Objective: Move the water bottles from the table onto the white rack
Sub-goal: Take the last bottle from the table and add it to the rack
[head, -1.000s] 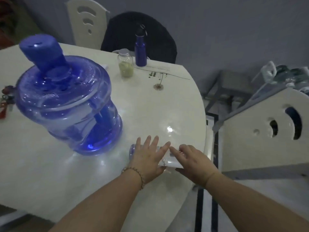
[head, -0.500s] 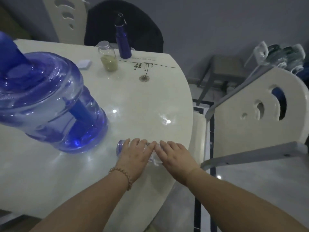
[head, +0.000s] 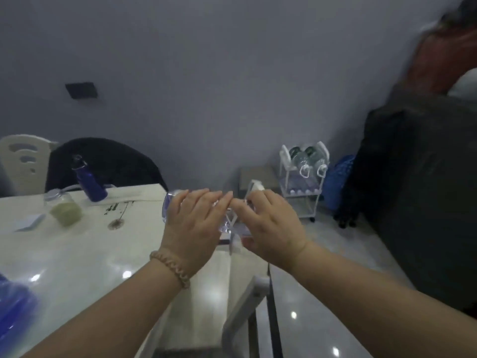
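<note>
Both hands are up off the table [head: 77, 254], holding one clear water bottle [head: 227, 223] sideways between them, in the air over the table's right edge. The left hand [head: 192, 228], with a beaded bracelet [head: 171, 268] on the wrist, is wrapped over the bottle's wider end, fingers curled across the top; the right hand [head: 271, 228] is closed round the other end, where a white cap [head: 256, 186] pokes up above the knuckles. The fingertips of the two hands nearly meet in the middle, so little of the bottle shows beyond a clear rounded end at the left and a glint of plastic between the palms. Across the room, against the grey wall, stands the white rack [head: 302, 182], well apart from the hands, with two bottles [head: 307, 158] already lying on its top tier, caps facing out. Something blue [head: 338, 179] leans just beside the rack on its right. On the table sit a blue metal flask [head: 90, 180], a small jar with something greenish inside [head: 64, 209] and a small white pad [head: 29, 220]; the edge of a big blue water jug [head: 13, 306] shows at the lower left. A white chair [head: 22, 161] and a dark-covered chair [head: 108, 161] stand behind the table, and another chair's frame [head: 242, 306] sits below the hands.
</note>
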`<state>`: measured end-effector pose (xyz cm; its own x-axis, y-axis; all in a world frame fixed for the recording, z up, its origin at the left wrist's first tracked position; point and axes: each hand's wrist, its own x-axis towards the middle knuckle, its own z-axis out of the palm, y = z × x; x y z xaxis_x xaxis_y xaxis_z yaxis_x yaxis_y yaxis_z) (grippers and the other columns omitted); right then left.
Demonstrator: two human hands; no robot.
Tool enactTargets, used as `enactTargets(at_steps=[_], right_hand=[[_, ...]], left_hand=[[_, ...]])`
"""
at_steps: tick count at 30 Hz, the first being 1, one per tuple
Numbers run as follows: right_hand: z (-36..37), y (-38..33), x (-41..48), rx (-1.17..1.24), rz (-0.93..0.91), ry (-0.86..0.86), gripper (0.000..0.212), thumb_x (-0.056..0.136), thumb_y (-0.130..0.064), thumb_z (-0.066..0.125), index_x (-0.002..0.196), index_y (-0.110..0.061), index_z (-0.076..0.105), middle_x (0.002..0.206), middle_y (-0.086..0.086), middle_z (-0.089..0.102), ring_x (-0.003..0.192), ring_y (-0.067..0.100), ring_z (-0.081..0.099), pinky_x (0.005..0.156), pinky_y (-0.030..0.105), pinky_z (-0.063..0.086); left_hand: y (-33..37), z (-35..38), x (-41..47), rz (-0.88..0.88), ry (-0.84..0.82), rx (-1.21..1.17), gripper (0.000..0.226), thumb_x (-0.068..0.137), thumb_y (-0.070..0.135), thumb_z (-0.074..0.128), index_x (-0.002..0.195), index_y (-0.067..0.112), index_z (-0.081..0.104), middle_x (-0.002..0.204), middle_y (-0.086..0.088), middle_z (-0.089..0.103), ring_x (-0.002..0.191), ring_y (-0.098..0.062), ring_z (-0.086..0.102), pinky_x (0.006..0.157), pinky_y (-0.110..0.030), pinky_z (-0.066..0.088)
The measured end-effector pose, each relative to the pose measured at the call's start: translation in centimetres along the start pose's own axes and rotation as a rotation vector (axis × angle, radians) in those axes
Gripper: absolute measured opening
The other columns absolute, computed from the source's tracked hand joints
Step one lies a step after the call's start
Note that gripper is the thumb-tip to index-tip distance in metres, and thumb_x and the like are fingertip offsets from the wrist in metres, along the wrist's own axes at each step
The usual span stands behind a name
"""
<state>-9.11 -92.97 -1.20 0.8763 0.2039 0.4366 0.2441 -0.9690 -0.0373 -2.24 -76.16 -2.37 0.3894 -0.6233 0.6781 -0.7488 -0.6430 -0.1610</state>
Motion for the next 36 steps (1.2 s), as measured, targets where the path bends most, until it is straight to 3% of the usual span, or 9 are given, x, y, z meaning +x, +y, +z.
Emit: enactTargets(at_steps=[3,8,14,19,24,27,30,33,36], right_hand=[[-5.9,9.8,-3.4,-0.075,0.034,-0.009,0.062,0.065,-0.018,0.072,0.123,-0.010,0.050,0.100,0.014,0.056,0.079,0.029,0.052,0.067,0.041,0.050],[-9.4,19.8,-7.9,-0.129,0.059,-0.098,0.066,0.072,-0.025,0.072,0.129,-0.012,0.042,0.130,0.012,0.053,0.093,0.031,0.061,0.074,0.042,0.054],[-8.4,29.5,-11.0,-0.159,0.148,-0.152,0.071,0.074,-0.034,0.071,0.132,-0.015,0.034,0.129,0.008,0.053,0.103,0.029,0.058,0.079,0.040,0.053],[-5.2,35.4,-11.5,-0.118,0.214,-0.209,0.074,0.082,-0.042,0.061,0.141,-0.021,0.022,0.146,0.001,0.035,0.112,0.025,0.048,0.087,0.038,0.047],[-1.6,42.0,-8.8,-0.141,0.186,-0.268,0.075,0.085,-0.044,0.056,0.144,-0.022,0.014,0.148,0.004,0.032,0.116,0.026,0.047,0.086,0.039,0.048],[0.8,45.6,-5.9,-0.145,0.214,-0.299,0.072,0.083,-0.041,0.060,0.143,-0.019,0.026,0.145,0.007,0.039,0.118,0.027,0.049,0.083,0.039,0.051],[3.6,51.5,-1.4,-0.110,0.269,-0.304,0.069,0.074,-0.040,0.071,0.134,-0.016,0.046,0.131,0.008,0.055,0.104,0.027,0.061,0.073,0.036,0.055],[5.3,56.0,2.2,-0.109,0.304,-0.300,0.064,0.079,-0.039,0.067,0.135,-0.016,0.045,0.132,0.008,0.053,0.099,0.028,0.060,0.073,0.041,0.054],[7.8,60.6,5.3,-0.087,0.335,-0.306,0.063,0.082,-0.039,0.063,0.137,-0.017,0.042,0.135,0.007,0.050,0.101,0.027,0.058,0.074,0.041,0.053]], left_hand=[[8.2,2.2,8.5,0.058,0.074,-0.004,0.051,0.071,0.017,0.076,0.120,0.014,0.060,0.113,-0.005,0.065,0.106,-0.029,0.057,0.096,-0.048,0.034],[16.6,6.3,15.5,0.125,-0.030,-0.035,0.060,0.069,0.017,0.079,0.124,0.015,0.056,0.116,-0.006,0.063,0.108,-0.029,0.057,0.097,-0.050,0.040],[23.2,12.1,22.1,0.206,-0.174,-0.084,0.061,0.062,0.016,0.080,0.118,0.017,0.057,0.107,-0.003,0.063,0.098,-0.022,0.059,0.091,-0.043,0.047],[24.8,18.2,25.0,0.274,-0.271,-0.088,0.067,0.056,0.014,0.080,0.119,0.015,0.058,0.107,-0.004,0.064,0.099,-0.024,0.060,0.090,-0.045,0.049],[24.1,25.8,28.9,0.288,-0.309,-0.096,0.062,0.059,0.015,0.077,0.118,0.015,0.059,0.105,-0.004,0.064,0.098,-0.024,0.061,0.089,-0.045,0.049],[22.9,30.7,31.7,0.300,-0.371,-0.073,0.062,0.063,0.017,0.077,0.122,0.017,0.057,0.110,-0.004,0.062,0.104,-0.024,0.058,0.094,-0.045,0.046],[20.8,37.5,36.8,0.323,-0.417,-0.054,0.068,0.060,0.021,0.079,0.123,0.016,0.055,0.112,-0.004,0.062,0.106,-0.023,0.057,0.095,-0.045,0.046],[19.6,41.8,41.2,0.348,-0.435,-0.005,0.063,0.069,0.025,0.073,0.127,0.016,0.050,0.116,-0.005,0.061,0.112,-0.024,0.054,0.098,-0.046,0.042],[18.6,46.9,44.7,0.339,-0.514,0.031,0.057,0.084,0.024,0.049,0.139,0.014,0.034,0.134,-0.008,0.048,0.127,-0.027,0.040,0.108,-0.050,0.027]])
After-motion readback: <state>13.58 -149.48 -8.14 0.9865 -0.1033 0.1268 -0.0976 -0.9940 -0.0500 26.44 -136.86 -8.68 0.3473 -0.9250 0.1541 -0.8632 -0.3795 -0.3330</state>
